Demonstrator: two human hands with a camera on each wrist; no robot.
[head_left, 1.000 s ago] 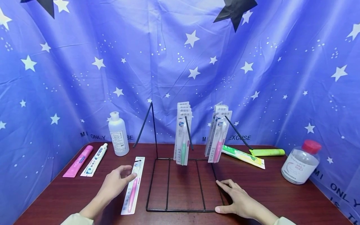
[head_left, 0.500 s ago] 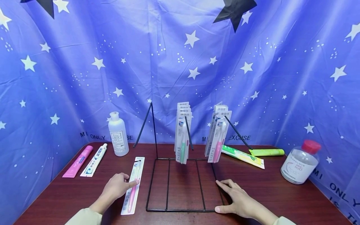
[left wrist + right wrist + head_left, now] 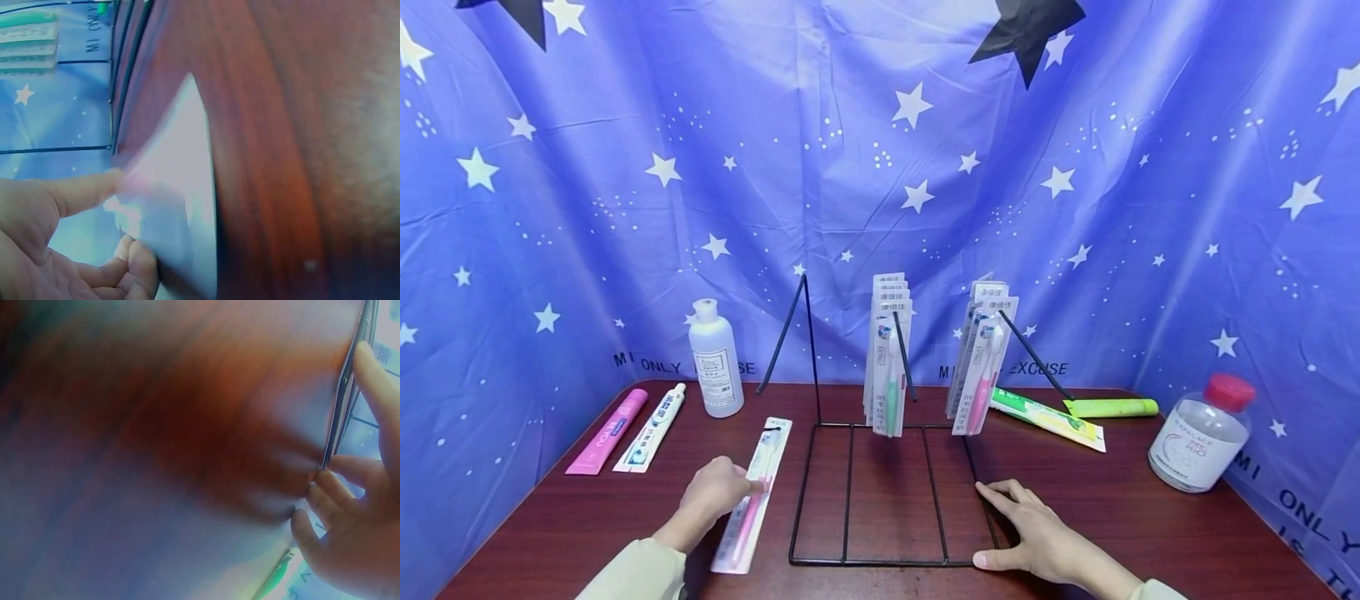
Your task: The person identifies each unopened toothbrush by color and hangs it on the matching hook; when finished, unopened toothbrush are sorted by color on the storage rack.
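My left hand (image 3: 713, 490) pinches a packaged toothbrush (image 3: 746, 527) with a pink handle at its right edge, left of a black wire rack (image 3: 820, 562). In the left wrist view the toothbrush pack (image 3: 172, 162) slants up from the tabletop, thumb on one face and fingertips at the other. My right hand (image 3: 1037, 537) rests on the right side of the rack's base, thumb and fingers spread along the wire. Several packs with a green toothbrush (image 3: 891, 383) in front hang on the middle hook. Others, fronted by a pink toothbrush (image 3: 983, 375), hang on the right hook.
The rack's left hook (image 3: 781, 335) carries nothing. A white bottle (image 3: 717, 367), a pink tube (image 3: 608, 432) and a white toothpaste tube (image 3: 651, 427) are at back left. A green-yellow toothpaste tube (image 3: 1048, 418), a lime tube (image 3: 1112, 407) and a red-capped bottle (image 3: 1201, 442) are at right.
My left hand has come down onto the pink toothbrush pack and taken hold of it. The pack has tilted, its near end shifting left. My right hand stays on the rack.
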